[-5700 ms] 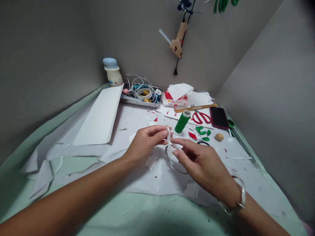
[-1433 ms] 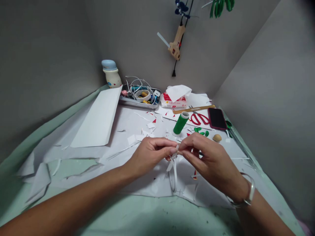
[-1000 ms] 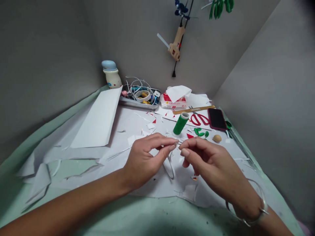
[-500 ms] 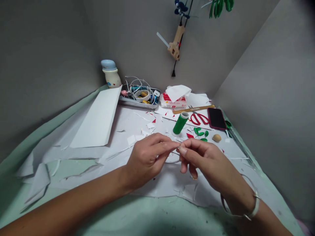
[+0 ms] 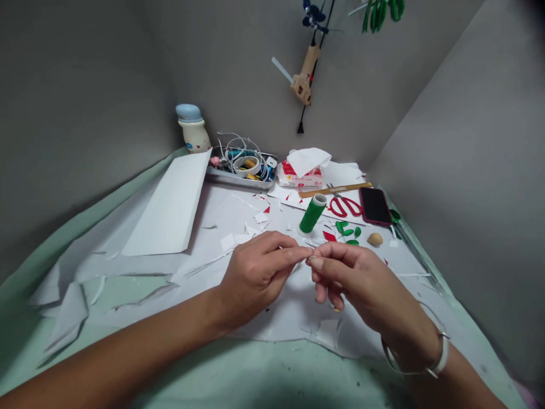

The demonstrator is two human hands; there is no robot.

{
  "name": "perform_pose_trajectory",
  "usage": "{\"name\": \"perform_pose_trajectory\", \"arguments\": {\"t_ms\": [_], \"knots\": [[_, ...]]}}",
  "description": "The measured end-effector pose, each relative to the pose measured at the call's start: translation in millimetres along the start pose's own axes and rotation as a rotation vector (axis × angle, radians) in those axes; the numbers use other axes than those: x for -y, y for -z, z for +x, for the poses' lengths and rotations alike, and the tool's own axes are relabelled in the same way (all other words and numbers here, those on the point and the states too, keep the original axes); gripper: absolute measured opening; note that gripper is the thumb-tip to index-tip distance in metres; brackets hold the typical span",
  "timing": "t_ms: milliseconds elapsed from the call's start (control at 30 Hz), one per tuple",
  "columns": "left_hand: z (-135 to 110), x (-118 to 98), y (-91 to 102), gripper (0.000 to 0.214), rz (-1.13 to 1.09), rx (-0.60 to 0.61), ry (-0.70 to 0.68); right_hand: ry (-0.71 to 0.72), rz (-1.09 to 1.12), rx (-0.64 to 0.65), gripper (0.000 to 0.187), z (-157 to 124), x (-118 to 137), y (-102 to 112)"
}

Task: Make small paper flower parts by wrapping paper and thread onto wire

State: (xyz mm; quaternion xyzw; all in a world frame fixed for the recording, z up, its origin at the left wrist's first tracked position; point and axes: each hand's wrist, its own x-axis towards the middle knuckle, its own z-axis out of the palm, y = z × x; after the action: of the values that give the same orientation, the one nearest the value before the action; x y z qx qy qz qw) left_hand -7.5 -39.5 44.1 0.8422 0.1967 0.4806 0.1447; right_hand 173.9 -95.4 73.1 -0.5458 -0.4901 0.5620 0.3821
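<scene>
My left hand (image 5: 259, 272) and my right hand (image 5: 353, 278) meet fingertip to fingertip above the white paper sheet (image 5: 272, 307) in the middle of the table. Both are closed in a pinch on the same thin white strip (image 5: 307, 259), of which only a sliver shows between the thumbs and forefingers. The rest of the strip and its loop are hidden behind my fingers. A silver bangle (image 5: 430, 358) hangs on my right wrist. A green thread spool (image 5: 313, 213) stands just beyond my fingertips.
Red scissors (image 5: 347, 205), a dark phone (image 5: 374, 205), a wooden ruler (image 5: 336, 188) and green leaf cut-outs (image 5: 349, 231) lie at the right rear. A tissue pack (image 5: 304, 170), metal tray (image 5: 240, 170) and bottle (image 5: 193, 128) line the back. A glue gun (image 5: 303, 79) hangs on the wall. Paper scraps litter the table.
The hanging white loop seen a second ago has been drawn up behind my fingers. My right hand has closed in on the left until the fingertips touch.
</scene>
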Motion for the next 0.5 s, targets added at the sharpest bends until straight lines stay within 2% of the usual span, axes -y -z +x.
{"name": "perform_pose_trajectory", "arguments": {"t_ms": [167,333,500], "knots": [[-1.3,0.3,-1.4,0.027,-0.005,0.010,-0.008,-0.022,0.055,-0.019,0.016,2.9,-4.9,-2.1],[-1.9,0.1,-2.0,0.027,-0.014,0.014,-0.001,-0.050,0.212,-0.046,0.009,5.9,-5.4,-7.6],[-3.1,0.8,-3.5,0.026,-0.085,0.014,0.060,-0.085,0.390,0.003,0.011,8.1,-0.6,-9.7]]}}
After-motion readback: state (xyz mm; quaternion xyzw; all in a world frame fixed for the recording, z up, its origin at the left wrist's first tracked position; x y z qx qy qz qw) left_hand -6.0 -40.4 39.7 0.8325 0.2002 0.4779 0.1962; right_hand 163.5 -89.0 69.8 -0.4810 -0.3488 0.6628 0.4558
